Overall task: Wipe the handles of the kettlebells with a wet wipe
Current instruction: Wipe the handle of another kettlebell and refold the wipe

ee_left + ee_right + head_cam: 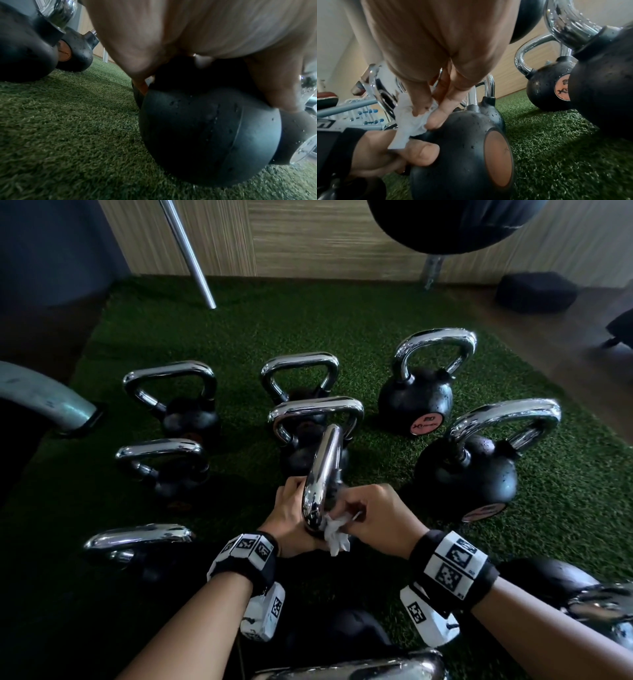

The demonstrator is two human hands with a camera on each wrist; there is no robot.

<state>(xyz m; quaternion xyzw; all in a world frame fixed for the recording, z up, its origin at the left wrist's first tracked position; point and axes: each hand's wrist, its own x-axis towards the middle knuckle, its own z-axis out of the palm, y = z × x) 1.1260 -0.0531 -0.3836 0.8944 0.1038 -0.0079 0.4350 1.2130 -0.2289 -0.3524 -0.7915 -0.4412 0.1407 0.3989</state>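
A black kettlebell (462,155) with a chrome handle (323,474) stands on the green turf just in front of me, its handle edge-on in the head view. My left hand (291,515) grips it at the handle's base, fingers curled over the top of the ball (205,135) and thumb (421,152) on its near side. To the handle's right, my right hand (370,515) pinches a crumpled white wet wipe (337,534) between thumb and fingertips (436,116) and holds it against the handle's lower near end. Water drops dot the ball.
Several more chrome-handled kettlebells stand around on the turf (239,330), among them a larger one (469,467) close on the right and a small one (164,463) on the left. A steel bar (188,251) leans at the back. A grey metal tube (44,398) lies left.
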